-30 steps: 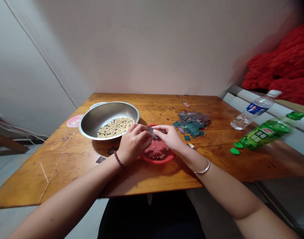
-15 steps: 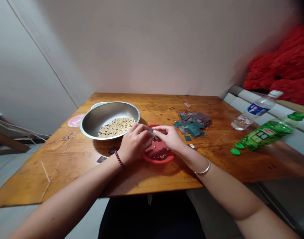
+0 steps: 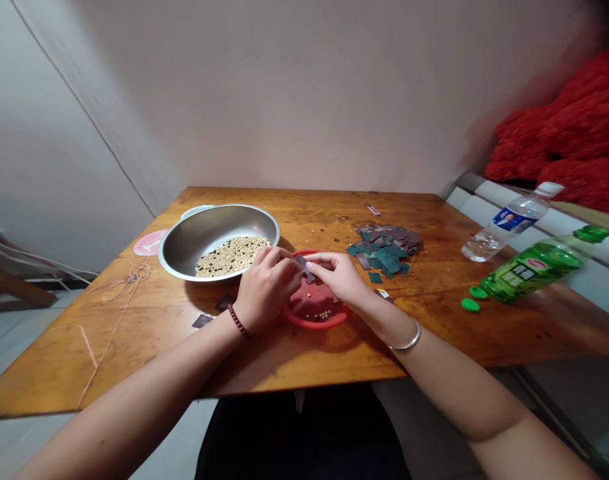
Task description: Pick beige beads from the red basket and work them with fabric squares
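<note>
Above a red plastic basket [image 3: 318,325], my two hands meet at a small dark square piece [image 3: 305,268], cloth-like in look. My right hand [image 3: 338,275] pinches it between thumb and fingers. The fingers of my left hand [image 3: 270,283] are closed at its left edge; their tips are partly hidden. Several pale beans [image 3: 324,315] lie in the basket. Left of the hands stands a wide steel bowl [image 3: 199,230] with a heap of pale and black beans [image 3: 232,257]. A pile of dark green and brown squares [image 3: 387,248] lies to the right.
A green drink bottle [image 3: 527,273] and a clear bottle [image 3: 509,223] stand at the right, with green caps [image 3: 470,305] beside them. Loose string [image 3: 115,313] and a pink disc [image 3: 149,243] lie at the left of the wooden table [image 3: 149,360]. Dark squares [image 3: 203,321] lie near my left wrist.
The dark piece has tilted a little and shows more of its face between my fingers. My left hand has shifted very slightly leftward; the whole view moved a touch as well.
</note>
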{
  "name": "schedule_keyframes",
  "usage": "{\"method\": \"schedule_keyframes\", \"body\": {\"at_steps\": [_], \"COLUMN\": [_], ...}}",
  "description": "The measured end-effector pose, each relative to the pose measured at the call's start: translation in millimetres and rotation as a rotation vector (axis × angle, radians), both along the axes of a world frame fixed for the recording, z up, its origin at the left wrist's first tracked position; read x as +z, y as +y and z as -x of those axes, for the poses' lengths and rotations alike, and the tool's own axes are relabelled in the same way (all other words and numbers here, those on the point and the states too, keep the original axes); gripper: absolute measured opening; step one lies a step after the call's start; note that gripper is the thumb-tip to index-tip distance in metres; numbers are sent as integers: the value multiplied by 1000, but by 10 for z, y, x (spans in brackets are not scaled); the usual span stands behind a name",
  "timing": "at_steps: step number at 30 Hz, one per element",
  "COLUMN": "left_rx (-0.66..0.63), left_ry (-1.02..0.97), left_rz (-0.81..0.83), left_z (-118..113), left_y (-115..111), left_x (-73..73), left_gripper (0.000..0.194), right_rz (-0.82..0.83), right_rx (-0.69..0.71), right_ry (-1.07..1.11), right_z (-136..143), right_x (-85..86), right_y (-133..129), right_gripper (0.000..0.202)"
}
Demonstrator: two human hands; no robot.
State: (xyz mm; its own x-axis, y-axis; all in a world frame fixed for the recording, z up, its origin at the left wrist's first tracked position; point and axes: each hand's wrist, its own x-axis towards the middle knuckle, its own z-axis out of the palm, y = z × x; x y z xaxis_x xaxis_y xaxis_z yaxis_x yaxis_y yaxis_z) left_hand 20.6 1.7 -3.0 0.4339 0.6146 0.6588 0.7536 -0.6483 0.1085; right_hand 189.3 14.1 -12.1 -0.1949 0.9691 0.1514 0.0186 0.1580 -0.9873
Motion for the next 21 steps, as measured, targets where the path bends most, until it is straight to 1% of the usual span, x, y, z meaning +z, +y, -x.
{"method": "schedule_keyframes", "body": {"at_steps": [5,21], "left_rx": [46,45], "left_ry": [-24,-22], "left_rz": [-17,-16], "left_z": [16,17], "left_y": [12,11], "left_x": [2,8], "left_gripper": [11,13], "right_rz": [8,12], "right_rx": [-21,-23], "right_ry": [10,10], "right_z": [-5,-1], "right_x": [-23,-18], "right_y": [15,17], "right_gripper": [26,28]}}
